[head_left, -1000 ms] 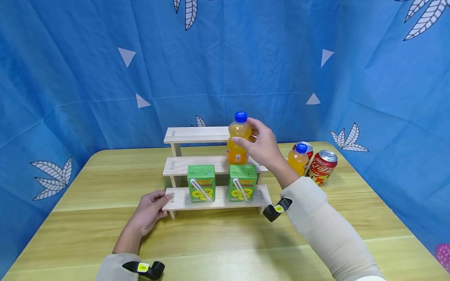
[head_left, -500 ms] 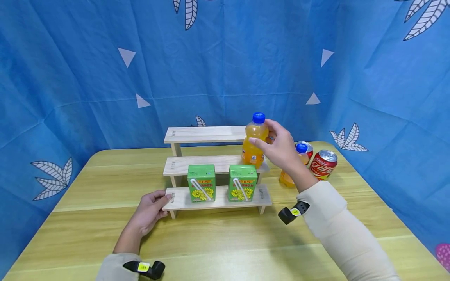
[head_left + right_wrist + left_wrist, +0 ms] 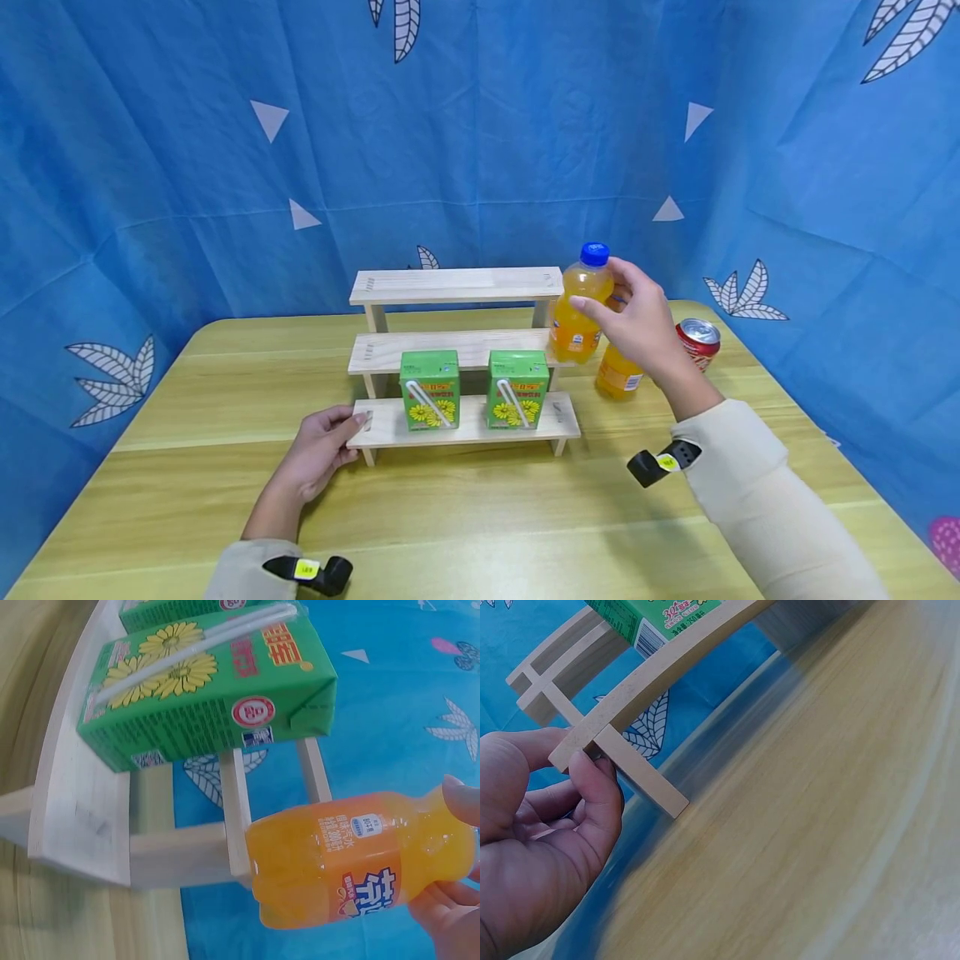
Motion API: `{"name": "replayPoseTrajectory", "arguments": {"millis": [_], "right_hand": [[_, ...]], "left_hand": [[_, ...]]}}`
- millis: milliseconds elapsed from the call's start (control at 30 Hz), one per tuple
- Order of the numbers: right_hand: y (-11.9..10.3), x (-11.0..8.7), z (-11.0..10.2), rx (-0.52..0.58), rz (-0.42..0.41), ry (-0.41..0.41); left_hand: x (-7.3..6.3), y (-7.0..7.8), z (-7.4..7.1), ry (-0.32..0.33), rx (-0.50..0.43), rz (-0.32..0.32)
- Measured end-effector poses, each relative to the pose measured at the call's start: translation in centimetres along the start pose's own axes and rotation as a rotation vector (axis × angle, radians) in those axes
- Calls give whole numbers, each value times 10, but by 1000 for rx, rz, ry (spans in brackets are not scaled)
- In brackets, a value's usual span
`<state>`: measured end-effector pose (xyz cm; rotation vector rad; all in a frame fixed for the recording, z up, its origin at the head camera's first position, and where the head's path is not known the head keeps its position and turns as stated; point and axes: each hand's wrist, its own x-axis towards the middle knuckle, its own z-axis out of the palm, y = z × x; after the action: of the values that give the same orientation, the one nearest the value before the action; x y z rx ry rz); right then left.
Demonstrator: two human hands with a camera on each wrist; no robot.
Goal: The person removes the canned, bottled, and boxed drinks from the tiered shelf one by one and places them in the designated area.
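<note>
My right hand point(image 3: 647, 321) grips a bottle of orange soda point(image 3: 579, 321) with a blue cap around its upper part. The bottle is upright at the right end of the middle step of a wooden three-step rack point(image 3: 473, 412); whether its base touches the step I cannot tell. In the right wrist view the bottle's orange label point(image 3: 364, 859) faces the camera. My left hand point(image 3: 318, 454) pinches the left end of the lowest step, thumb on its edge, as the left wrist view shows too. Two green drink cartons point(image 3: 431, 392) with straws stand on that lowest step.
Right of the rack, a second orange soda bottle point(image 3: 619, 375) stands on the wooden table point(image 3: 465, 517), partly behind my right hand. A red can point(image 3: 699, 340) is just beyond the wrist. A blue curtain point(image 3: 480, 150) hangs behind the table.
My right hand has carried the bottle rightward along the middle step to its right end, now covering part of the bottle and cans behind. The left hand and cartons stay put.
</note>
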<state>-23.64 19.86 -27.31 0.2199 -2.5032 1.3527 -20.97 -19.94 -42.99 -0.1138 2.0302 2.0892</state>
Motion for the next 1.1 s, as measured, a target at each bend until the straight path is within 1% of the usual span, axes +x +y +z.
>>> {"name": "replayPoseTrajectory", "arguments": {"millis": [133,267,500,767,967,1100], "right_hand": [[3,-4,-7,-4,33,10],[5,-9,-15,-10,46,27],[13,-14,-24,-15,70,30],[28,-23,-30,-22,63,37],[39,-32,-34,-10,95,49],[47,-37,-37,13,117,39]], "left_hand": [[0,1,-1,-2,12,-5],[0,1,0,-5,16,-10],[-1,0,0,8,-10,2],[-1,2,0,2,6,-8],[-2,3,0,2,13,-13],[-2,3,0,3,14,-14]]}}
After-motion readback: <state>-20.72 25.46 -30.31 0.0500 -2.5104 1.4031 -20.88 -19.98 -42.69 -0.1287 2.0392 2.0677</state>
